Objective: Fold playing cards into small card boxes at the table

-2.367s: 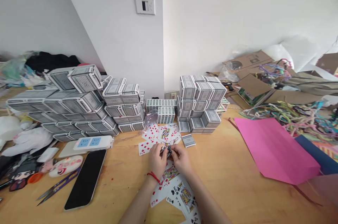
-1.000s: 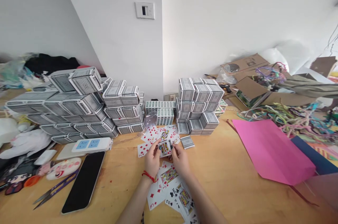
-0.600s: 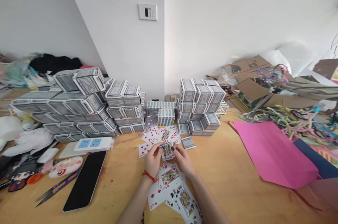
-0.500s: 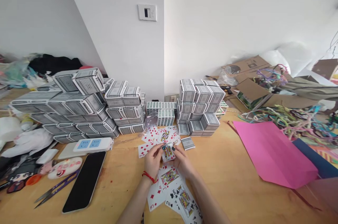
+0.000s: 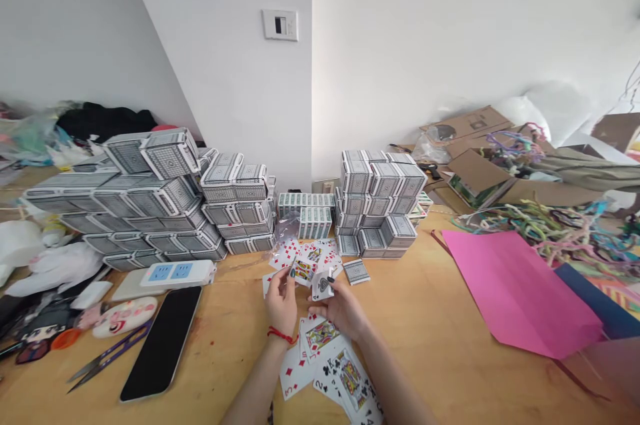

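Between the fingers of my left hand (image 5: 281,306) is a face card (image 5: 303,269), tilted over the cards at the back. My right hand (image 5: 346,308) grips a small deck of playing cards (image 5: 322,286) with an ace of spades showing on its front. How thick that deck is cannot be made out. Beneath and in front of my hands, loose cards (image 5: 296,370) lie face up and overlapping, among them a three of diamonds and a king of clubs. More red-suit cards (image 5: 327,253) are spread face up beyond my fingers.
Tall stacks of grey-patterned card decks (image 5: 165,195) stand at the left, with another stack (image 5: 380,198) at the right. A single flat deck (image 5: 356,271) lies near my right hand. A phone (image 5: 163,345), scissors (image 5: 107,357), power strip (image 5: 177,273) and pink sheet (image 5: 520,291) surround the area.
Both hands were together at one deck with a face card in front. Now they are apart: the left has drawn the face card away, and the ace of spades shows on the right hand's deck.
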Available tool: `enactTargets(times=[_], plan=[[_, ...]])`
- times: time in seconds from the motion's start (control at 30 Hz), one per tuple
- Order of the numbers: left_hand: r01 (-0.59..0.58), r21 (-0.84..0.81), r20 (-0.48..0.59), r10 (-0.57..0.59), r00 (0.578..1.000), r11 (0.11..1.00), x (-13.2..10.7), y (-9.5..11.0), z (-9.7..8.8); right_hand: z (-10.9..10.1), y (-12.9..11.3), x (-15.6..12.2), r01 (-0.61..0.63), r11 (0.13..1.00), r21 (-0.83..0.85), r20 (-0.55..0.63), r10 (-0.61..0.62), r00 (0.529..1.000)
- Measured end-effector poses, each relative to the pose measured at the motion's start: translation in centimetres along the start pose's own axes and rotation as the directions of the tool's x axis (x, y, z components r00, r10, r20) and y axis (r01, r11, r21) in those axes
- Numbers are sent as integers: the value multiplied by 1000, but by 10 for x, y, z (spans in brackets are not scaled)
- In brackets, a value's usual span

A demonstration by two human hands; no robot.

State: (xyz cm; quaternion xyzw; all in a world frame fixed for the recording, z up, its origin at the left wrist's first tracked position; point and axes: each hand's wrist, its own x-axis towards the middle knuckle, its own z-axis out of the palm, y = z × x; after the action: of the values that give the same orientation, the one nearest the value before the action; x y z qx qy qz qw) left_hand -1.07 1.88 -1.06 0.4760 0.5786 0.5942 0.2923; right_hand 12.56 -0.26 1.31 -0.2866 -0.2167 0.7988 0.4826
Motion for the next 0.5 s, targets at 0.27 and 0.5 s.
enactTargets(times=[0.27, 0.5], plan=[[-171, -31, 356, 170, 919, 985, -11, 25, 0, 6, 1, -1, 189, 967, -169, -47, -200, 979], [-386, -10, 634, 304, 711, 923, -12, 48, -7, -4, 5, 5, 328, 895, -300, -169, -389, 906]])
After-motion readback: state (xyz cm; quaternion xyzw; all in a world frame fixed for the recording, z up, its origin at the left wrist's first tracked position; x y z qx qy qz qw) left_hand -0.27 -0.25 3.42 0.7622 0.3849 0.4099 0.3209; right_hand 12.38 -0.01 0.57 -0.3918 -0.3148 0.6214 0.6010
